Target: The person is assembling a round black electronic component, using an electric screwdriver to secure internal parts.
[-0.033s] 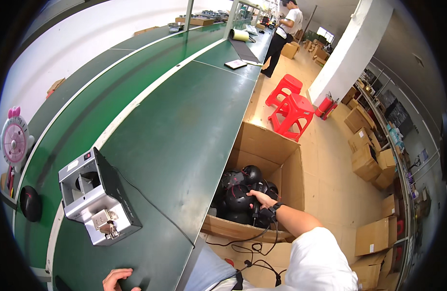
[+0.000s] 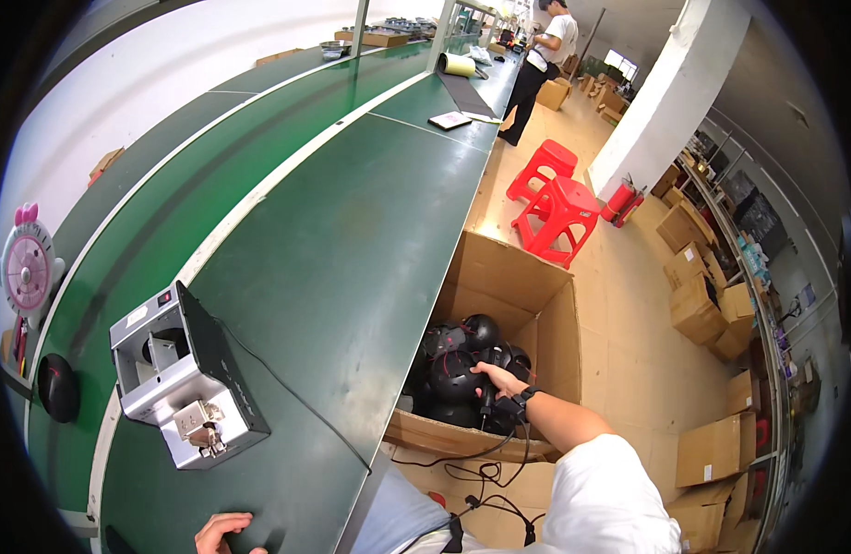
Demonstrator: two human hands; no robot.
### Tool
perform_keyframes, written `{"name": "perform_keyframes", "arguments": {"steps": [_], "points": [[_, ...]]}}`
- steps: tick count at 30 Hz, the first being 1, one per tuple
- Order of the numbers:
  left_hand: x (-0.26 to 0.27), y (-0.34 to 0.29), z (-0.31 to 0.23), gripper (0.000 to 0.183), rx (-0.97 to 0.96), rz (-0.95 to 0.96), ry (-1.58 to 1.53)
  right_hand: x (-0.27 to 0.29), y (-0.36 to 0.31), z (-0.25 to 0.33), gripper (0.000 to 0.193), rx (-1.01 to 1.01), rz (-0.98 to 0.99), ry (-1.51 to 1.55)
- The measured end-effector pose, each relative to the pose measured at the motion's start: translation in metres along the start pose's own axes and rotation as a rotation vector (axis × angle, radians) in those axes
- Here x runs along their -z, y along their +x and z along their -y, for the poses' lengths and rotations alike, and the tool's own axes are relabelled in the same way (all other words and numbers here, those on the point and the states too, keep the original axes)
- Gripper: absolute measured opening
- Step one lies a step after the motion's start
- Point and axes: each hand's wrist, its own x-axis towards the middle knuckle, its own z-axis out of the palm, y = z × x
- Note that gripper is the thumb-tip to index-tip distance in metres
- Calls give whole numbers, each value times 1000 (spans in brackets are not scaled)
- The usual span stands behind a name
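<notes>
My right hand (image 2: 501,380) reaches down into a cardboard box (image 2: 557,323) beside the bench. It grips a glossy black ball-shaped housing (image 2: 455,377) with red markings; some of its fingers are hidden. Several similar black round pieces lie heaped around it, such as a black ball (image 2: 481,330) behind. Black cables hang below my right wrist. At the bottom edge, my left hand (image 2: 222,534) rests on the green bench (image 2: 352,231), fingers loosely bent and apart, holding nothing; the frame cuts part of it off. Farther up the bench stands a silver and black machine (image 2: 190,379) with a metal fixture.
A thin cable (image 2: 292,392) runs from the machine over the bench edge. Left are a pink fan (image 2: 27,274) and a black rounded object (image 2: 58,388). Beyond the box stand red stools (image 2: 564,217), a fire extinguisher (image 2: 619,200), a pillar (image 2: 670,92) and a standing person (image 2: 541,69).
</notes>
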Motion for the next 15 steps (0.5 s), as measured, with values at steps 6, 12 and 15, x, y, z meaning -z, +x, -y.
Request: {"name": "perform_keyframes", "arguments": {"steps": [6,12,15], "points": [[2,2,8,35,8,10,1,16,13,-15,28,1,-41,66],[4,2,10,36,1,19,52,46,21,-28,37,175,-116,50],[-1,4,14,36,-46,-12,-9,50,19,-32,35,170,-157,95]]}}
